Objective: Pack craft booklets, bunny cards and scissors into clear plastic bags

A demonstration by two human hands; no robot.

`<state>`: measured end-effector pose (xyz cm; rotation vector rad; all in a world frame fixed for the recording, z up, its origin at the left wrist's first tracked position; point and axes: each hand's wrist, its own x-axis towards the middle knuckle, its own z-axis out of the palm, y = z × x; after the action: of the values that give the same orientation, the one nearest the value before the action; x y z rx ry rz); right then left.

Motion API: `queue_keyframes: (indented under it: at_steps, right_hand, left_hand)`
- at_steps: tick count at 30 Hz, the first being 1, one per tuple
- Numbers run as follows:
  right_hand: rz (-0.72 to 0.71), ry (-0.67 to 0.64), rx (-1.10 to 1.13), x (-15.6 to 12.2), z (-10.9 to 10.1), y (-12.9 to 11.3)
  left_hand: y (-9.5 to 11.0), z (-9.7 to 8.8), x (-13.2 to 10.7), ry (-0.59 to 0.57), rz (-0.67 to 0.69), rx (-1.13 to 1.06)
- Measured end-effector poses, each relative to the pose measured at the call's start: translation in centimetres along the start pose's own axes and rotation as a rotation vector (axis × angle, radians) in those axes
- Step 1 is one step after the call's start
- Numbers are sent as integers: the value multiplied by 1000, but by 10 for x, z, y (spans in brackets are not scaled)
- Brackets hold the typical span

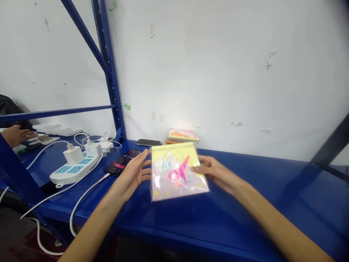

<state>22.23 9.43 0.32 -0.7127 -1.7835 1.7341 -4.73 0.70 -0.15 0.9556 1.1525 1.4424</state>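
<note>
A clear plastic packet [163, 189] is held tilted above the blue shelf, between my two hands. Through the film show yellow and lilac printed paper and a pair of pink scissors [178, 174]. My left hand [136, 169] grips the packet's left edge, thumb at the upper corner and fingers behind. On the right edge, my right hand [215, 171] pinches it with fingers against the side. Behind the packet lies a small stack of similar flat yellow and orange packs [183, 135] near the wall.
A phone with a lit timer [124, 162] lies left of my left hand; a dark phone [148, 142] is behind it. A white power strip [77, 169] with chargers and cables stands at left. Past the blue shelf post [113, 83], another person's hand [17, 135] shows.
</note>
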Motion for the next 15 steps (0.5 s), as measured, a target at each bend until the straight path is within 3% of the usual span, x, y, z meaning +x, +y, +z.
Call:
queue_keyframes:
  at_steps: [4, 7, 11, 15]
  right_hand:
    - [-180, 310, -28, 24, -29, -33]
    - [-245, 566, -297, 64, -58, -50]
    - [-136, 659, -487, 109, -83, -39]
    - [-58, 677, -625, 116, -93, -9]
  left_hand:
    - [11, -5, -2, -31, -22, -126]
    - [11, -9, -2, -80, -18, -124]
    - [9, -10, -5, -143, -34, -91]
    - [9, -8, -8, -226, -30, 21]
